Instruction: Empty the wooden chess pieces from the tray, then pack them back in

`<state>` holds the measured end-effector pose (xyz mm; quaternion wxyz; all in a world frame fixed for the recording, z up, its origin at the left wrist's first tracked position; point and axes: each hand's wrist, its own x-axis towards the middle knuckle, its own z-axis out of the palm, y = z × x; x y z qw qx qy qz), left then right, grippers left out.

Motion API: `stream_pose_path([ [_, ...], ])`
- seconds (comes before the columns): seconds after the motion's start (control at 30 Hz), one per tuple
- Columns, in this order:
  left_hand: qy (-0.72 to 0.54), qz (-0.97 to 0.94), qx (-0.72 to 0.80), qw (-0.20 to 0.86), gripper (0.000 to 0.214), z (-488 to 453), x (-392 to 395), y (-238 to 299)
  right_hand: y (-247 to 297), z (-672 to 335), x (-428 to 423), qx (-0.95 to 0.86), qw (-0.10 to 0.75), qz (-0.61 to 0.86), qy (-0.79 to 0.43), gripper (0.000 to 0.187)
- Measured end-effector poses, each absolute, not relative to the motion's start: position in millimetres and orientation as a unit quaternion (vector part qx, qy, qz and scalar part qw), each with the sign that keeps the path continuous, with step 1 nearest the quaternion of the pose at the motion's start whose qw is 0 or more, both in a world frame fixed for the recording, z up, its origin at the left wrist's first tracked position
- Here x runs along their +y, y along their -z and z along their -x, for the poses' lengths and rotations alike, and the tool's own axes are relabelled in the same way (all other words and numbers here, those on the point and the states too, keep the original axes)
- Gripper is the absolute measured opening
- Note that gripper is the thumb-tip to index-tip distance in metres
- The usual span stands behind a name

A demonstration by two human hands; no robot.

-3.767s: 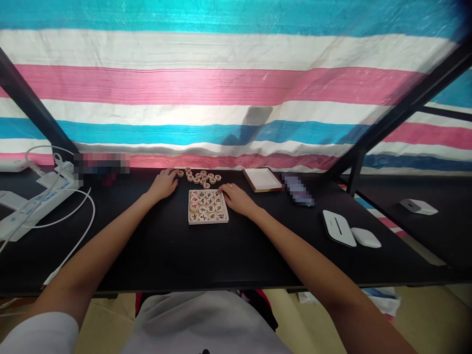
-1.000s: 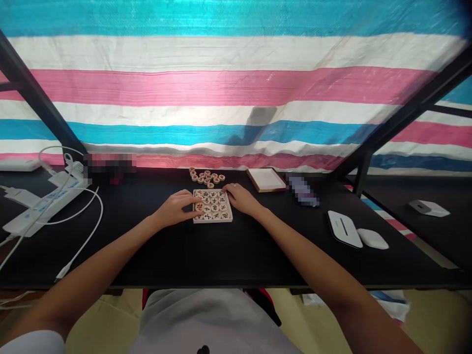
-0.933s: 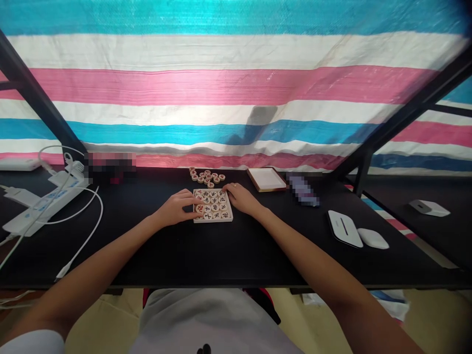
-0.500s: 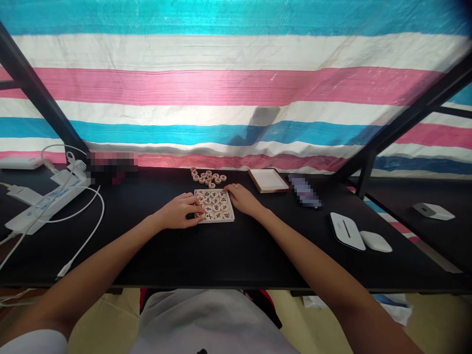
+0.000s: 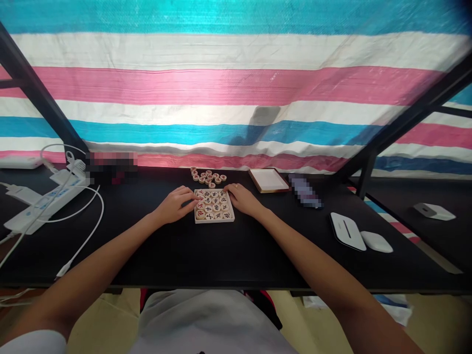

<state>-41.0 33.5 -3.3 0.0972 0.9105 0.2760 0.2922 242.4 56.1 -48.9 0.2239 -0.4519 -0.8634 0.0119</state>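
A shallow white box (image 5: 214, 221) lies on the black desk, with rows of round xiangqi pieces (image 5: 216, 208) inside, marked in red and black characters. My left hand (image 5: 176, 204) is at the box's left side, fingers stretched out and the fingertips at a red-marked piece in the left column. My right hand (image 5: 241, 198) grips the box's far right corner with its fingers bent over the rim; its thumb is hard to make out. Behind the box is a loose cluster of red-marked xiangqi pieces (image 5: 209, 175).
A box lid (image 5: 268, 180) with a white inside lies to the right, beside a blurred phone-like object (image 5: 305, 191). Farther right are a white flat device (image 5: 347, 231) and a white mouse (image 5: 376, 242). A power strip (image 5: 44, 201) with white cables (image 5: 96, 216) occupies the left. Striped sheeting (image 5: 221, 88) hangs behind.
My left hand has shifted up and left, drawing back from the lower left pieces, so the lower left corner piece now shows. My right hand and the box have stayed put.
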Motion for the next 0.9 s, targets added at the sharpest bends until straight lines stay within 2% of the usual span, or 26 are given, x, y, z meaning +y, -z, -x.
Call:
stream_pose_path([
  [0.27,-0.293,-0.879,0.373,0.045,0.024,48,55,19,50,-242,56,-0.865,0.225,0.449,-0.013,0.023],
  [0.77,-0.23,-0.883,0.409,0.009,0.026,46,62,19,48,-242,55,-0.861,0.228,0.453,-0.017,0.023],
  [0.9,-0.187,-0.9,0.393,-0.031,0.028,41,80,17,48,-241,55,-0.86,0.224,0.459,-0.018,0.023],
])
